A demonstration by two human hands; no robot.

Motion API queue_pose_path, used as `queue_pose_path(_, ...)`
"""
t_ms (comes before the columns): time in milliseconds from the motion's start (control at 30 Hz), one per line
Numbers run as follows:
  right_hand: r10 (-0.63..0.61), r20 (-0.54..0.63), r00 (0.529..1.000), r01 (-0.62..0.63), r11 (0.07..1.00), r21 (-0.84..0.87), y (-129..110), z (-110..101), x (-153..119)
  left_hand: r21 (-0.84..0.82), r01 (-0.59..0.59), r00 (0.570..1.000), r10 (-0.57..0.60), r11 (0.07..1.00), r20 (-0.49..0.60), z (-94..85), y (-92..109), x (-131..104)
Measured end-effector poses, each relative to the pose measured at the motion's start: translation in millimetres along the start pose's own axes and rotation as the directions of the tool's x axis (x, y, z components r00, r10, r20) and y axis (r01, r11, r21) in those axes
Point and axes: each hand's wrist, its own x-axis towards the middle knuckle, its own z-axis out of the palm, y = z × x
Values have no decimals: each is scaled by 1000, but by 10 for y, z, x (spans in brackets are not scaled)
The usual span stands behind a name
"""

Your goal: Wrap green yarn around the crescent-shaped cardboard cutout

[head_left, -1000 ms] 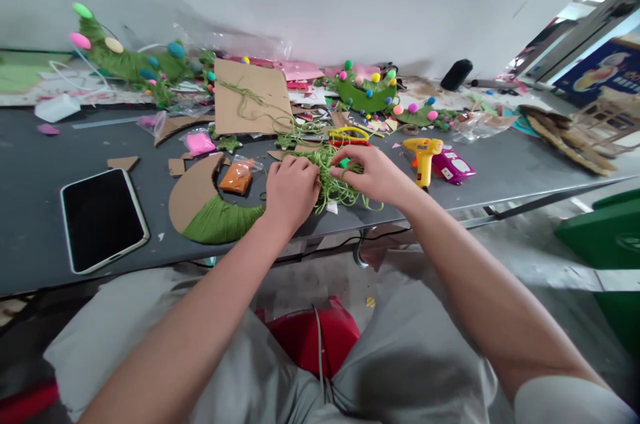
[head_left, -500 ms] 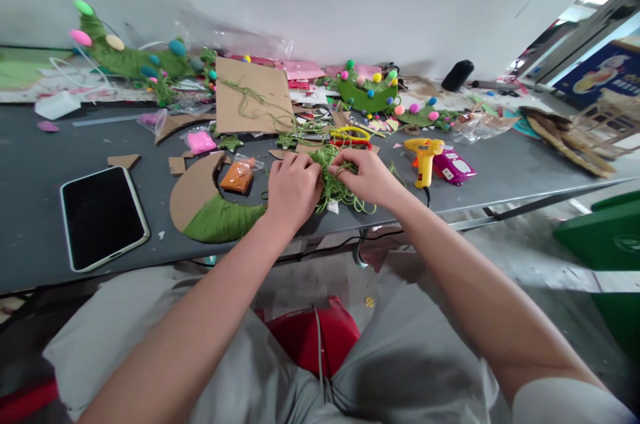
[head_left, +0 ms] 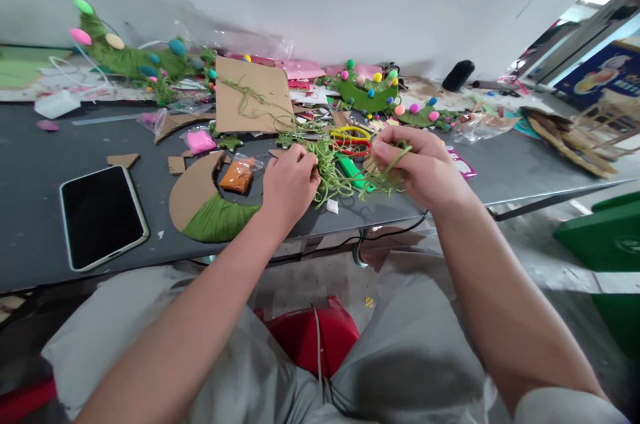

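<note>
A tangle of green yarn (head_left: 327, 174) lies on the grey table between my hands. My left hand (head_left: 291, 183) is closed on the tangle's left side. My right hand (head_left: 417, 164), fingers pinched, holds several strands of the same yarn off to the right. Left of my left hand lies a cardboard crescent (head_left: 193, 194), its lower part wrapped in green yarn. Behind the tangle are scissors (head_left: 353, 142) with yellow and red handles. A bright green utility knife (head_left: 356, 173) lies between the tangle and my right hand.
A tablet (head_left: 105, 217) lies at the left. Bags of orange clay (head_left: 237, 175) and pink clay (head_left: 201, 141) sit near the crescent. A cardboard sheet (head_left: 250, 104) and decorated green crescents (head_left: 370, 94) stand behind. A purple packet (head_left: 463, 164) is partly behind my right hand.
My right hand has moved right, drawing yarn strands out of the tangle and uncovering the green knife. It now hides the yellow glue gun. My left hand has shifted slightly left.
</note>
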Motion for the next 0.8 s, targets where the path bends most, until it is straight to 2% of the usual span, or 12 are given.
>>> queue_pose_path(133,-10,53,999,4,995,97,-44,-84,-78,-20,30,997,-29,999,68,-54,19,36)
queue_pose_path(300,-85,119,989,56,972,227,-24,-153,-99,-39,59,995,-56,998,79,-90,32,64)
queue_pose_path(567,83,31,996,-86,988,125,70,-28,18,46,43,997,-46,998,61,-93,9,14)
queue_pose_path(667,83,30,996,-86,992,93,14,-1,27,42,27,998,-30,999,53,-49,-4,11)
queue_pose_path(800,67,-14,998,-66,992,105,-89,-87,5,36,8,1000,-8,999,4,-22,-17,26)
